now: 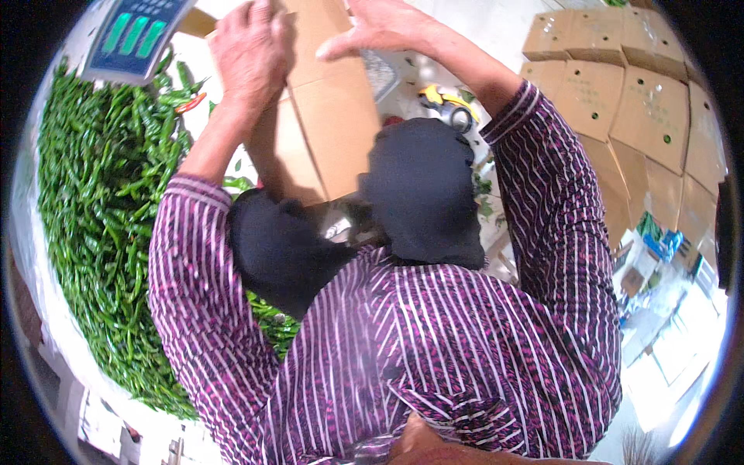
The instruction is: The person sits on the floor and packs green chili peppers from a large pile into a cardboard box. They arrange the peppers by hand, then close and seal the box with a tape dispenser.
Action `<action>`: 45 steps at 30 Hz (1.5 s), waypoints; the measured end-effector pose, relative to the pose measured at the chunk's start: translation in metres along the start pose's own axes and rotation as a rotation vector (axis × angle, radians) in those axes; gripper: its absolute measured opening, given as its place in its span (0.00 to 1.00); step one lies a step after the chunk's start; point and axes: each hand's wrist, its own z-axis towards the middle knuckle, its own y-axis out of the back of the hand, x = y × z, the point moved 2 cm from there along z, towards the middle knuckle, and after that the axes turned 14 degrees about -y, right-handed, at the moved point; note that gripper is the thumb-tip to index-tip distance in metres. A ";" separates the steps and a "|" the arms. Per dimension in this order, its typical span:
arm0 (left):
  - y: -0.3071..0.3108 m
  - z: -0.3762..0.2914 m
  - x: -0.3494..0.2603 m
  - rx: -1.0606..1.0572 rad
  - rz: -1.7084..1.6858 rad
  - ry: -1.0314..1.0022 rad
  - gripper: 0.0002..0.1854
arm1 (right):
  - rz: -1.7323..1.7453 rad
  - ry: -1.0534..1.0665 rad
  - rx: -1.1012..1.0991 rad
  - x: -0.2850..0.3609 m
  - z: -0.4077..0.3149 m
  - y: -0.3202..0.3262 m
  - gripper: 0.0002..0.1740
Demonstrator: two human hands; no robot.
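A brown cardboard box (pixel 334 128) with folded flaps stands before me, its far end cut off by the top edge of the view. My left hand (pixel 251 55) lies on the left side of the box, fingers curled over its edge. My right hand (pixel 381 29) is above the right side of the box, thumb stretched out and apart from the fingers, which are partly out of view. Left of the box lies a large heap of green chili peppers (pixel 104 232), with a red chili pepper (pixel 192 103) near its far end.
A scale's display panel (pixel 136 38) with lit green digits is at the upper left. Right of the box, a yellow and black tape dispenser (pixel 450 107) lies on the floor among scattered leaves. Several stacked cardboard cartons (pixel 648 113) stand at the right, with blue plastic (pixel 665 245) below them.
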 end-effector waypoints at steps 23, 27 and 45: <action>0.036 0.028 -0.018 -0.086 -0.187 -0.122 0.36 | 0.344 -1.128 -0.257 -0.170 -0.217 -0.068 0.27; 0.079 0.053 -0.067 0.009 -0.523 -0.179 0.38 | 1.030 -0.664 -0.394 -0.077 -0.165 0.002 0.27; 0.150 0.019 -0.070 0.038 -1.433 0.282 0.34 | 0.378 -0.179 -0.274 0.092 -0.126 0.085 0.41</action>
